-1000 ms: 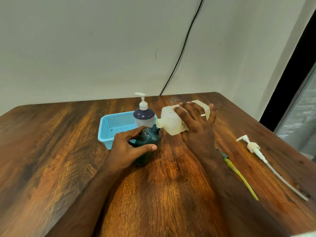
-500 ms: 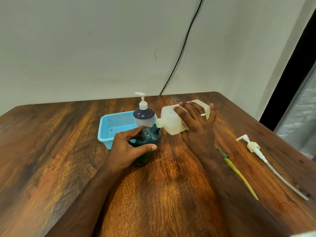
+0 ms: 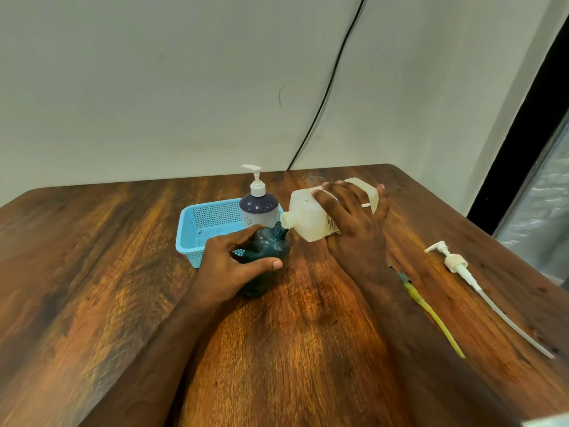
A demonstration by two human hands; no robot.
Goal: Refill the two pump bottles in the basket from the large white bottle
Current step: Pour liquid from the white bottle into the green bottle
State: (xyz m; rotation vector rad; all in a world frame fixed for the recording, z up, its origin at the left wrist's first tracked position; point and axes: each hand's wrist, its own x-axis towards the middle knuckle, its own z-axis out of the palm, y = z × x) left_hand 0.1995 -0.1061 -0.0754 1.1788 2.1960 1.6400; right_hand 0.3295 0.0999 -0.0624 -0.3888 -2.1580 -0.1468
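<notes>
Head view has both your hands right at the pour. Your right hand point(image 3: 354, 223) is wrapped over the large white bottle point(image 3: 311, 215), fingers curled across its top face and thumb round the far side, and you have it tipped nearly level: its long axis runs right to left, base out toward your right, mouth pointing left and slightly down. Your left hand point(image 3: 229, 266) grips the dark teal bottle point(image 3: 268, 251), thumb across the front and fingers round the back, holding it upright on the wooden table point(image 3: 92, 272) with its pump off and its neck open.

That's the relation to watch: the white mouth sits just to the right of the teal neck and a touch above it, apparently touching the rim. Whether liquid is crossing, you can't tell from here. My read is the base needs lifting while the mouth stays over that narrow opening.

Behind your left hand, the blue basket point(image 3: 197, 223) holds the second pump bottle point(image 3: 258, 211), pump on, seemingly awaiting its turn. Off to your right lie a loose pump head point(image 3: 452, 261) with its long tube, and a yellow tube point(image 3: 434, 318) beside your forearm.
</notes>
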